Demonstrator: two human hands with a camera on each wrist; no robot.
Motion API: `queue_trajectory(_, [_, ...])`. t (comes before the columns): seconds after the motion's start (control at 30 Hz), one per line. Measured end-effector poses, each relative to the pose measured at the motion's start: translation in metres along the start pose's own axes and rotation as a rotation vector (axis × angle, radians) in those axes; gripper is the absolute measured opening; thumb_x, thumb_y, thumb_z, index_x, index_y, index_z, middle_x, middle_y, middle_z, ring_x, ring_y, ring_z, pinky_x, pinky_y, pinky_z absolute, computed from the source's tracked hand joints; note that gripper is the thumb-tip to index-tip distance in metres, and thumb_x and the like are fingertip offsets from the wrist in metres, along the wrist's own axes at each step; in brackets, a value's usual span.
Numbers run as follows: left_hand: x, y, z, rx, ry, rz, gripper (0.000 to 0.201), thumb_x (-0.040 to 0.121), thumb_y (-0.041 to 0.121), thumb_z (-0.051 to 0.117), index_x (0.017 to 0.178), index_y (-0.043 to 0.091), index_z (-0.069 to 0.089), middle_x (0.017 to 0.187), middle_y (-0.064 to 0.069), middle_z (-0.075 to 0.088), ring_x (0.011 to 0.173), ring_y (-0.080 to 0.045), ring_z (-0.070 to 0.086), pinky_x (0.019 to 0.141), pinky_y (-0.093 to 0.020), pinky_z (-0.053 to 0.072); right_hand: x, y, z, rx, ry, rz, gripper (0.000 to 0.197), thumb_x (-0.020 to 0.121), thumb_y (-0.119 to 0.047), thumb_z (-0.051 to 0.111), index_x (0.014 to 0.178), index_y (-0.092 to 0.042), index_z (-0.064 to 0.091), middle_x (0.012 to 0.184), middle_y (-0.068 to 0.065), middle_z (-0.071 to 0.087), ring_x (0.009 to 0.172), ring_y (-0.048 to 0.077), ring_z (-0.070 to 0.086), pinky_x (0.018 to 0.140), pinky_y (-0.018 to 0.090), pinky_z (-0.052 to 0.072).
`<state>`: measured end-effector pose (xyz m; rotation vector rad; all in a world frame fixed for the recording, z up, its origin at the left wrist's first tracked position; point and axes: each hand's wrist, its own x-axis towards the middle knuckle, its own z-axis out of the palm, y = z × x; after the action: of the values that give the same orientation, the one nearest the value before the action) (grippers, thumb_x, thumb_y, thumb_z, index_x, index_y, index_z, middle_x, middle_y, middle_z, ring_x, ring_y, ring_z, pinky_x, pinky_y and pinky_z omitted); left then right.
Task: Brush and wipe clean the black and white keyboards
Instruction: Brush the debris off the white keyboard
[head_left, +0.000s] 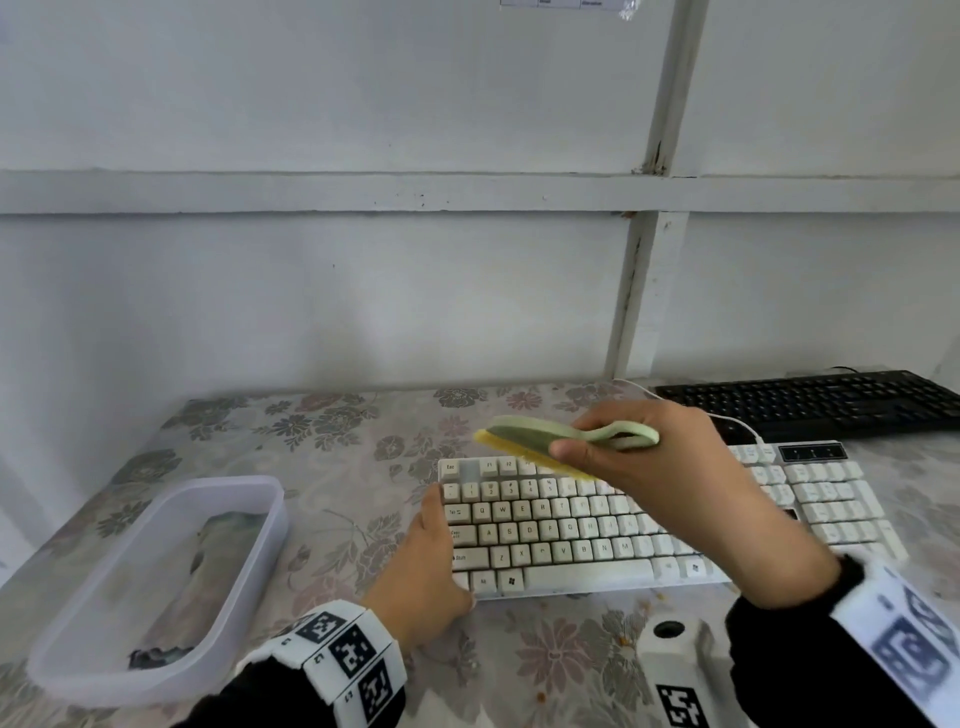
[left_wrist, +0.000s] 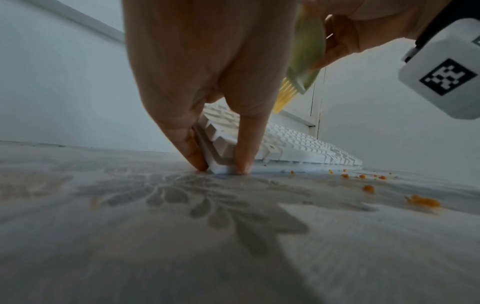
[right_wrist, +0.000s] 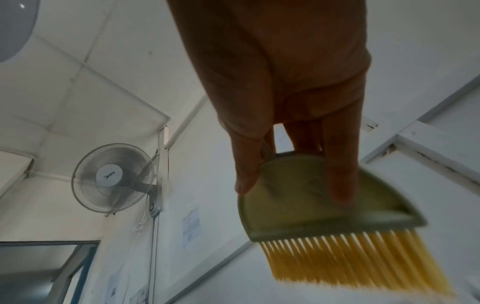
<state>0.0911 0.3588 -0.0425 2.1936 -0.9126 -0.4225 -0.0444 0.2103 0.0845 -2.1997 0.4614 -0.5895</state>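
Our right hand's fingers (right_wrist: 340, 164) curl round the pale green brush (head_left: 566, 435), thumb on one side of the head and a finger pressed flat on the other, its yellow bristles (right_wrist: 355, 261) hanging just above the top rows of the white keyboard (head_left: 597, 525). Our left hand's fingers (left_wrist: 189, 144) lie straight, pressed against the keyboard's near left corner, one along its left end and one on its front edge, tips touching the bench (head_left: 322, 457). The white keyboard lies flat on the flowered bench cover, mid-bench. Orange crumbs (left_wrist: 423, 201) lie scattered beside its front edge. The black keyboard (head_left: 815, 402) sits behind it to the right, near the wall. Well to the left stands a clear plastic tub (head_left: 156, 587) with a crumpled cloth (head_left: 208, 561) inside.
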Motion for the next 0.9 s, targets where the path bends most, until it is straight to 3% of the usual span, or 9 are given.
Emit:
queue_trajectory(0.1, [0.001,-0.003,0.001,-0.007,0.003,0.004,0.101,0.068,0.008,0.071,0.138,0.033,0.003,0.126,0.004,0.042,0.112,-0.012,0.048,0.098,-0.029,0.045,0.0,0.007,0.011,0.01,0.064,-0.017,0.014,0.074,-0.036,0.077,0.07,-0.023,0.074,0.065,0.004,0.065,0.048,0.004,0.046,0.044,0.013,0.034])
queue_trajectory(0.3, [0.003,-0.004,0.002,-0.002,0.018,0.028,0.098,0.066,0.012,0.073,0.137,0.03,0.008,0.124,0.006,0.042,0.112,-0.011,0.047,0.098,-0.03,0.044,0.002,0.019,0.027,0.181,0.058,-0.005,0.007,0.078,-0.032,0.074,0.077,-0.026,0.071,0.06,-0.019,0.061,0.056,-0.002,0.049,0.054,0.009,0.037])
queue_trajectory(0.43, [0.003,-0.004,0.002,0.002,0.018,0.046,0.095,0.067,0.012,0.072,0.137,0.026,0.009,0.124,0.005,0.041,0.112,-0.01,0.046,0.096,-0.025,0.043,0.003,0.025,0.029,0.278,0.019,-0.032,0.008,0.086,-0.03,0.066,0.081,-0.024,0.07,0.066,-0.016,0.062,0.063,-0.001,0.05,0.06,0.012,0.037])
queue_trajectory(0.53, [0.002,-0.003,0.0,0.007,0.01,0.046,0.093,0.067,0.012,0.072,0.136,0.026,0.011,0.122,0.004,0.042,0.11,-0.011,0.047,0.093,-0.025,0.044,0.001,0.026,0.03,0.262,-0.023,-0.05,0.008,0.087,-0.022,0.065,0.082,-0.019,0.07,0.069,-0.018,0.062,0.064,-0.004,0.052,0.06,0.008,0.038])
queue_trajectory(0.7, [0.001,0.0,-0.001,0.001,0.004,0.037,0.091,0.069,0.01,0.071,0.135,0.027,0.01,0.12,0.003,0.044,0.107,-0.012,0.048,0.088,-0.022,0.043,0.001,0.03,0.033,0.353,0.04,0.015,0.01,0.086,-0.01,0.065,0.078,-0.015,0.069,0.067,-0.01,0.062,0.065,0.003,0.052,0.057,0.009,0.04])
queue_trajectory(0.8, [0.0,0.002,-0.002,-0.001,-0.001,0.014,0.095,0.07,0.009,0.071,0.138,0.028,0.006,0.125,0.003,0.043,0.111,-0.012,0.047,0.096,-0.026,0.043,0.0,0.024,0.037,0.414,0.101,-0.007,0.013,0.085,-0.009,0.065,0.077,-0.019,0.068,0.075,-0.006,0.066,0.068,0.01,0.054,0.06,0.013,0.042])
queue_trajectory(0.9, [-0.002,0.004,-0.002,0.018,0.0,0.006,0.098,0.072,0.009,0.069,0.14,0.028,0.001,0.13,0.003,0.039,0.117,-0.013,0.044,0.1,-0.026,0.04,0.001,0.012,0.047,0.346,0.091,-0.067,0.013,0.086,-0.013,0.066,0.077,-0.022,0.067,0.079,-0.008,0.066,0.076,0.004,0.059,0.069,0.011,0.042])
